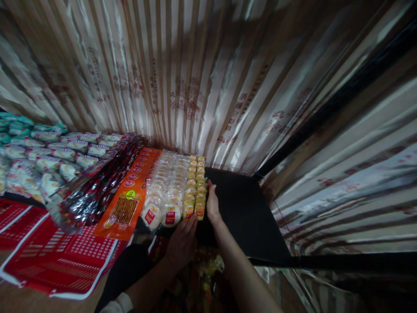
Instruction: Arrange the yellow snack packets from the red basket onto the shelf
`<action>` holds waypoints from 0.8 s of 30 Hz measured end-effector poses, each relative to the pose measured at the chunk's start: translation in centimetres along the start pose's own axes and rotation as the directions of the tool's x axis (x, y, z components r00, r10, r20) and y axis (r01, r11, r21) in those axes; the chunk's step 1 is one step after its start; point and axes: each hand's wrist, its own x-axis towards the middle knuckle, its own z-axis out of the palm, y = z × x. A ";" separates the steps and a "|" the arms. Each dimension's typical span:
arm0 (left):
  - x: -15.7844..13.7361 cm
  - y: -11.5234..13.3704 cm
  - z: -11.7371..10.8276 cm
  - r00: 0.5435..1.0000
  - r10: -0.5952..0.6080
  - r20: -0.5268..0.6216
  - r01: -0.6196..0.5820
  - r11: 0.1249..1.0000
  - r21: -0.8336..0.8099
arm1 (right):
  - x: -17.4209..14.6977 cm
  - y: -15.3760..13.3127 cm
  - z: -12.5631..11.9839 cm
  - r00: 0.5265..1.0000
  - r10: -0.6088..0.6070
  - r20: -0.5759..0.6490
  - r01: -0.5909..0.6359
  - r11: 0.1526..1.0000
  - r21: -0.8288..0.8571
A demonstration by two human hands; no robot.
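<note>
Two rows of small yellow packets [196,187] stand at the right end of a line of packaged snacks on a black shelf. My left hand [184,237] is at the front of these rows, its fingertips against the nearest yellow packets. Along their right side lies my right hand [213,203], held upright with fingers stretched out and the palm facing the packets. Neither hand is wrapped around anything. Just left of the yellow packets are two rows of round pale snacks in clear wrappers [170,213] with red labels.
An orange snack bag [125,204] lies beside dark red packs [100,182] and many white packets [48,152]. Red baskets [65,252] stand below at left. The black shelf [243,213] extends right to a dark pole [312,113]; striped printed sheeting [189,78] hangs behind.
</note>
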 end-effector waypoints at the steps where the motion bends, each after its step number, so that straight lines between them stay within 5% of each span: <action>1: 0.0 0.0 0.0 1.000 -0.001 0.002 0.001 1.000 -0.001 | 0.4 -0.1 0.1 1.000 0.027 0.001 -0.027 0.999 0.028; 9: -0.3 -0.2 0.6 0.998 -0.028 0.054 0.028 1.000 -0.003 | 1.2 -0.8 0.4 0.993 0.040 0.112 -0.057 0.986 0.158; 14: -0.4 -0.2 0.3 1.000 -0.012 0.014 0.013 1.000 -0.017 | -0.1 -1.5 -0.4 0.993 0.062 -0.097 -0.041 0.979 0.200; 20: 0.1 -0.4 -0.3 0.995 -0.052 0.088 0.060 0.995 -0.085 | -7.4 -2.6 -3.2 0.965 0.020 -0.263 0.059 0.955 0.291; 24: 0.2 -0.4 -0.9 0.988 -0.056 0.144 0.077 0.987 -0.143 | -14.4 -2.1 -5.2 0.962 0.017 -0.274 0.017 0.992 0.121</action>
